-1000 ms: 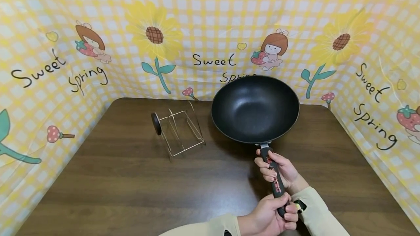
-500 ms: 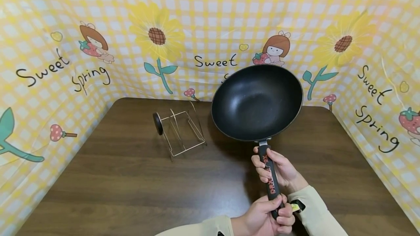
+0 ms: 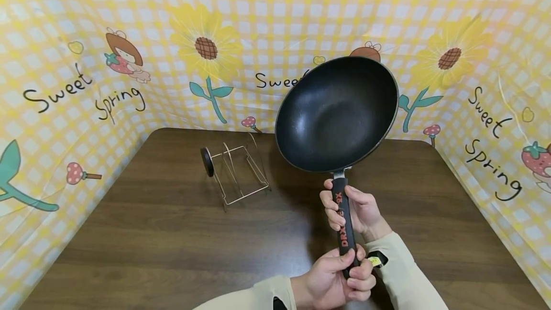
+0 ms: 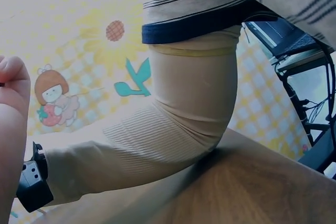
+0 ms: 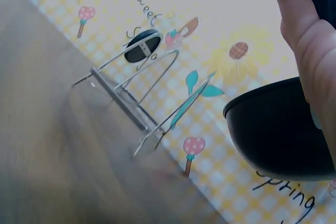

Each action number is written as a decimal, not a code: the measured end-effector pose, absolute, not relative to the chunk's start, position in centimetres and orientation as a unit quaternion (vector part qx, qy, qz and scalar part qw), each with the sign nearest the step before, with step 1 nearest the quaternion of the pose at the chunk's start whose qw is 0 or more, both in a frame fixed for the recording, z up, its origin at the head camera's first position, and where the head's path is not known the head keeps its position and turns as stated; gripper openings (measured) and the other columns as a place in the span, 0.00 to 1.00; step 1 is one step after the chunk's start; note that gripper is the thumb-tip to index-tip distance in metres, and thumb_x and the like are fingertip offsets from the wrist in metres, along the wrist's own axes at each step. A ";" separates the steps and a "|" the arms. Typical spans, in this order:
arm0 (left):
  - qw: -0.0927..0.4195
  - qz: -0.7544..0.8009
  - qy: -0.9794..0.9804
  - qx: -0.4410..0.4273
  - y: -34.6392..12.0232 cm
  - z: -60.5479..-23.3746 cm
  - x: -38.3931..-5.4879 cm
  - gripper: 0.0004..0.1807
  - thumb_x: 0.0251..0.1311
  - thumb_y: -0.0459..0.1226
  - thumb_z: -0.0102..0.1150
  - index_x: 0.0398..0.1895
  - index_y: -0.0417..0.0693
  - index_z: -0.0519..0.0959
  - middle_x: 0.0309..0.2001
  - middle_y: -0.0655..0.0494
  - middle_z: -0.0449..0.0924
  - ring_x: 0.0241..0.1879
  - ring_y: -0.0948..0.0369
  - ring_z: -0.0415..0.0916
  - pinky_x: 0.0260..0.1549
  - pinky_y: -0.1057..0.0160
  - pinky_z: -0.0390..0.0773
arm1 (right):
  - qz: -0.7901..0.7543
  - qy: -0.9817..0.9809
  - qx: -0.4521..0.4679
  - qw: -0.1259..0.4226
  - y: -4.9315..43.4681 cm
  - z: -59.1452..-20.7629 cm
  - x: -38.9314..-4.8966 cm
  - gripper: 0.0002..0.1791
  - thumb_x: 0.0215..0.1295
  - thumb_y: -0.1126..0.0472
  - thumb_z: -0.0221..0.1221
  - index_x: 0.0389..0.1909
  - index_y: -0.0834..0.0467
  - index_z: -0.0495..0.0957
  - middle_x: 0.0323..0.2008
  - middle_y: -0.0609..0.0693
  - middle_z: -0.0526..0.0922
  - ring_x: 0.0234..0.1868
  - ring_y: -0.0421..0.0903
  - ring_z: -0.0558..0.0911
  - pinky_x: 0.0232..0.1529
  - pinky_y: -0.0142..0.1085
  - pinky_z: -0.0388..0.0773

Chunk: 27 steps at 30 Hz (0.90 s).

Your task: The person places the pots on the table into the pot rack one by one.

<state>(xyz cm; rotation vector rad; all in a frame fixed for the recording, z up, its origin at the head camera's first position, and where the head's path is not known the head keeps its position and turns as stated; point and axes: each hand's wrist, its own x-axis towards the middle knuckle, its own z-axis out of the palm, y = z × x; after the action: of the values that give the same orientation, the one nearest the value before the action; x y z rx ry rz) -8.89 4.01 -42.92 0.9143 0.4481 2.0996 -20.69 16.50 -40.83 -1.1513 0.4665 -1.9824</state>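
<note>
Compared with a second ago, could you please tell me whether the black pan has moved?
Yes: in the head view, the pan has moved upward, now hiding most of a printed girl on the backdrop, fully visible before.

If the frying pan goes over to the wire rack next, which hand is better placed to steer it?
Probably the right hand: it grips the handle close to the frying pan, which should give better control. The left hand holds the handle's far end.

Black wok (image 3: 337,114), tilted, inside showing, held aloft
</note>
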 end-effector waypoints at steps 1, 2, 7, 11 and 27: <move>0.392 0.826 0.174 0.364 3.9 -42.9 -9.0 0.09 0.77 0.50 0.33 0.43 0.65 0.66 0.28 0.66 0.55 0.26 0.68 0.50 0.26 0.70 0.50 | -0.778 0.185 -0.458 0.388 16.3 -40.7 -20.8 0.18 0.80 0.56 0.31 0.63 0.57 0.58 0.40 0.52 0.65 0.36 0.44 0.77 0.46 0.35 0.79; 0.392 0.825 0.173 0.368 3.7 -42.8 -9.1 0.08 0.77 0.50 0.34 0.43 0.64 0.65 0.28 0.66 0.54 0.26 0.68 0.50 0.26 0.70 0.50 | -0.777 0.185 -0.461 0.387 16.1 -40.6 -20.9 0.18 0.80 0.56 0.32 0.63 0.57 0.58 0.40 0.52 0.65 0.36 0.44 0.77 0.46 0.35 0.79; 0.398 0.815 0.163 0.389 2.9 -42.8 -9.5 0.07 0.77 0.50 0.35 0.44 0.64 0.64 0.28 0.65 0.54 0.25 0.68 0.50 0.26 0.69 0.51 | -0.764 0.190 -0.485 0.380 15.2 -40.0 -21.2 0.17 0.80 0.57 0.34 0.64 0.57 0.58 0.40 0.52 0.64 0.37 0.44 0.77 0.47 0.36 0.79; 0.398 0.808 0.164 0.402 2.3 -42.7 -9.7 0.06 0.77 0.50 0.37 0.43 0.64 0.64 0.28 0.65 0.55 0.25 0.68 0.50 0.26 0.69 0.52 | -0.749 0.204 -0.504 0.378 14.5 -39.5 -21.4 0.17 0.80 0.58 0.34 0.64 0.56 0.57 0.39 0.52 0.62 0.38 0.44 0.77 0.47 0.37 0.79; 0.382 0.800 0.232 0.401 0.2 -43.7 -9.9 0.07 0.74 0.48 0.42 0.38 0.60 0.66 0.26 0.65 0.64 0.24 0.65 0.58 0.28 0.66 0.58 | -0.715 0.290 -0.493 0.401 12.7 -38.0 -21.0 0.13 0.79 0.61 0.42 0.60 0.52 0.61 0.40 0.51 0.68 0.39 0.45 0.82 0.44 0.38 0.81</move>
<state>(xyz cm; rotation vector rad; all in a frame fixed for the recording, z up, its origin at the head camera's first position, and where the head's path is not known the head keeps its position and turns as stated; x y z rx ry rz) -9.91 0.15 -43.74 1.0224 0.5926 2.0404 -20.95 12.68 -38.05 -1.2464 0.7326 -1.8084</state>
